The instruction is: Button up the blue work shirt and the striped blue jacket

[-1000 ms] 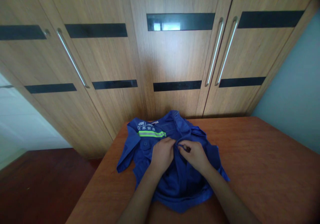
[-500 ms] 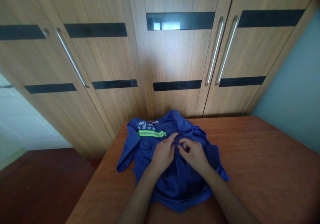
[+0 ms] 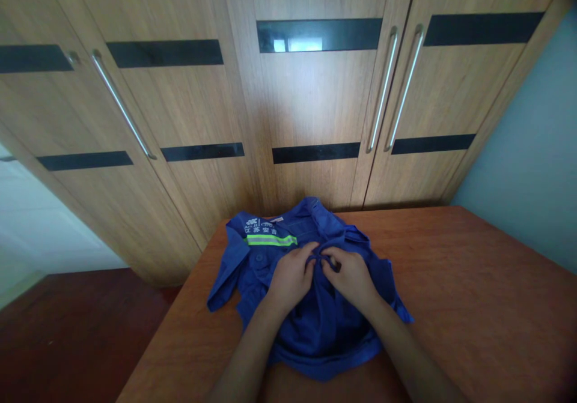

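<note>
To handle the bunched cloth of the blue shirt point(image 3: 318, 331) well, it seems best to hold both pinches close and level, steadying with one while the other makes small moves, without tugging loose folds. The left grip point(image 3: 292, 274) is closed, thumb and fingers nipping the cloth; the right grip point(image 3: 351, 275) pinches it just beside. The shirt lies beneath and around both on the worktop point(image 3: 451, 271), its reflective band point(image 3: 270, 241) beyond the left grip.
</note>
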The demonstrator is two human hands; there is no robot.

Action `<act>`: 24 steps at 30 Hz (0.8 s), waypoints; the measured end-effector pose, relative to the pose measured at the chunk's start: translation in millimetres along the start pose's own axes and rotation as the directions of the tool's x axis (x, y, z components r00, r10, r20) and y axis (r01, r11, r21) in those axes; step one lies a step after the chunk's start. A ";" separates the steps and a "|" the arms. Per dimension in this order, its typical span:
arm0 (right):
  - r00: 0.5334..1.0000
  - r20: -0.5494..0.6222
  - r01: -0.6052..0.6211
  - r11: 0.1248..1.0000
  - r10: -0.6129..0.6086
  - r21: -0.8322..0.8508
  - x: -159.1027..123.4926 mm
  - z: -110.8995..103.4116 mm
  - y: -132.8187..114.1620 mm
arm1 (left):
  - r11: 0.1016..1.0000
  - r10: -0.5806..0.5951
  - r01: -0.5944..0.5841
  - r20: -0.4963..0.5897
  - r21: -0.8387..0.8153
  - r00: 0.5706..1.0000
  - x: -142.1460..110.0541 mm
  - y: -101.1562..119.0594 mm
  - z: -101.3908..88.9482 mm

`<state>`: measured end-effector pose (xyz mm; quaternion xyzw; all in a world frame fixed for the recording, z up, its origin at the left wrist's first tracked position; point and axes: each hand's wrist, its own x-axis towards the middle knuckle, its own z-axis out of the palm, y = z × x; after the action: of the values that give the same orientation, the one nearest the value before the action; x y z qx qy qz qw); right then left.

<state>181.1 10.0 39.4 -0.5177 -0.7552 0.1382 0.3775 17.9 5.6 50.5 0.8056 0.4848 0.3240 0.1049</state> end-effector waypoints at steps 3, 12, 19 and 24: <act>1.000 -0.014 -0.006 1.000 0.006 -0.022 -0.4 0.0 -0.4 | 1.000 0.005 -0.005 -0.017 -0.007 1.000 -0.2 -0.1 0.0; 0.970 -0.174 -0.124 0.962 0.169 0.245 6.4 -12.7 9.0 | 0.990 -0.017 0.000 -0.114 -0.144 0.993 4.4 -2.9 -16.8; 0.854 -0.191 -0.174 0.612 0.484 0.771 13.8 -30.7 25.8 | 0.958 -0.287 0.256 -0.380 -0.131 0.879 7.1 -34.1 -51.1; 0.907 -0.091 -0.161 0.539 0.410 0.827 13.5 -21.7 14.6 | 0.991 -0.067 0.104 -0.353 0.085 0.933 5.0 -17.4 -47.3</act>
<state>204.1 24.3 51.2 -0.4217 -0.4542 0.4509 0.6423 -22.4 11.8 80.6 0.7177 0.5462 0.4318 -0.0101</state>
